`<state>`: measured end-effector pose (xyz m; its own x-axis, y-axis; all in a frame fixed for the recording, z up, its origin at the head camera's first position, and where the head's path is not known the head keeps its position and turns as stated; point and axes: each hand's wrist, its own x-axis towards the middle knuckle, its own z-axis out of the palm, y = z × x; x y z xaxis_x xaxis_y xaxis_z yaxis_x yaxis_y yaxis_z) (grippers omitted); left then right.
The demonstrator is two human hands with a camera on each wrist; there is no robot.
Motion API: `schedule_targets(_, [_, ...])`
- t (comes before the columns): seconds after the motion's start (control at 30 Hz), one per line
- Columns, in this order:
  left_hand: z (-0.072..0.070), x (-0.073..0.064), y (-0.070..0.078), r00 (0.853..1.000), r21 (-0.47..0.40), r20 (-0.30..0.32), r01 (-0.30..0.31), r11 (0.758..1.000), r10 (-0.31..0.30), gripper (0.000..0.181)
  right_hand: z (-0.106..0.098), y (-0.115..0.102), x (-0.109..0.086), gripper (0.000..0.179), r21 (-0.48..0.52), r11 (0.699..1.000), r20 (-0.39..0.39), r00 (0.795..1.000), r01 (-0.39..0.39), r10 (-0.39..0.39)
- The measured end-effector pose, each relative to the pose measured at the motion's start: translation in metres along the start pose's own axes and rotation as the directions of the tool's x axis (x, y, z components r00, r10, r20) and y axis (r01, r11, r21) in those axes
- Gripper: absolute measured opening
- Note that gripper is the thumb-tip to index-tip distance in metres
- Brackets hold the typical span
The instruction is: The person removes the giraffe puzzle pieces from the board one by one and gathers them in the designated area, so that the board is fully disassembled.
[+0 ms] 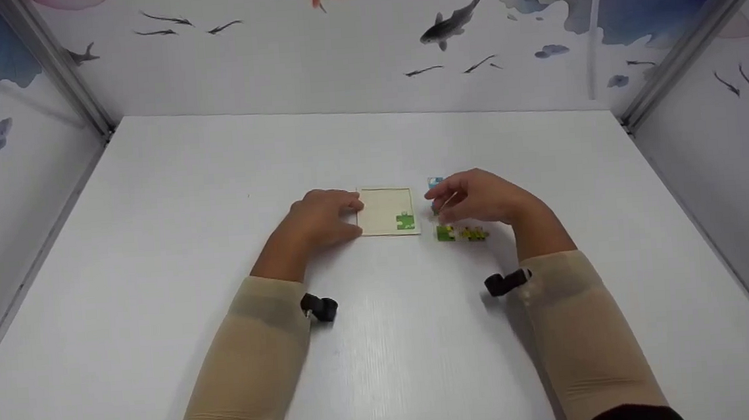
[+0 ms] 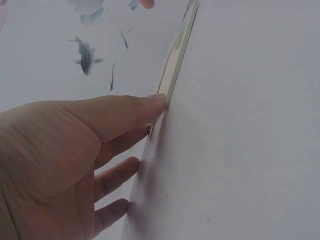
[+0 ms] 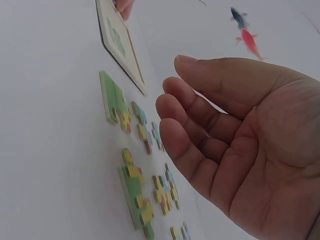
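Note:
A shallow wooden puzzle tray lies on the white table, with one green puzzle piece set in its near right corner. At the tray's left side, my left hand holds the edge between thumb and fingers; in the left wrist view the thumb lies along the rim. My right hand hovers over the loose pieces right of the tray, its fingers loosely bent around nothing. Below it lie a green-and-yellow piece and another yellow-patterned piece. A light-blue piece shows beyond its fingertips.
Several more loose pieces lie flat in the right wrist view, partly hidden by the right hand in the head view. The white table is bounded by printed panels with fish at the back and sides.

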<state>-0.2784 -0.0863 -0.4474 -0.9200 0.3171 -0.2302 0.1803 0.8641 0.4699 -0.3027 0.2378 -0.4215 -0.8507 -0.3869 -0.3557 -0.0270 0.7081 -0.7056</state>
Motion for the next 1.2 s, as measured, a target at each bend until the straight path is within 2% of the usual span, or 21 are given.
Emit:
schedule_targets(0.3, [0.001, 0.002, 0.0, 1.0, 0.005, 0.021, 0.023, 1.0, -0.024, 0.052, 0.025, -0.029, 0.022, 0.04, -0.013, 1.0, -0.008, 1.0, 0.012, -0.012])
schedule_targets(0.43, [0.0, 0.002, 0.0, 0.999, -0.008, 0.027, 0.03, 1.0, -0.03, 0.053, 0.032, -0.029, 0.026, 0.036, -0.038, 0.999, -0.027, 1.0, -0.008, 0.007])
schedule_targets(0.77, [0.001, 0.0, -0.002, 1.0, -0.01, -0.01, -0.003, 1.0, 0.003, 0.052, 0.041, -0.027, 0.029, 0.036, -0.095, 0.995, -0.058, 0.998, -0.022, 0.016])
schedule_targets(1.03, [0.002, 0.0, 0.0, 1.0, -0.007, -0.006, 0.014, 1.0, -0.014, 0.052, 0.042, -0.026, 0.03, 0.039, -0.018, 1.0, -0.068, 0.997, -0.022, 0.02])
schedule_targets(1.2, [0.002, 0.001, 0.0, 1.0, 0.008, -0.001, 0.006, 1.0, -0.006, 0.052, 0.042, -0.027, 0.029, 0.037, -0.015, 1.0, -0.089, 0.996, -0.015, 0.013])
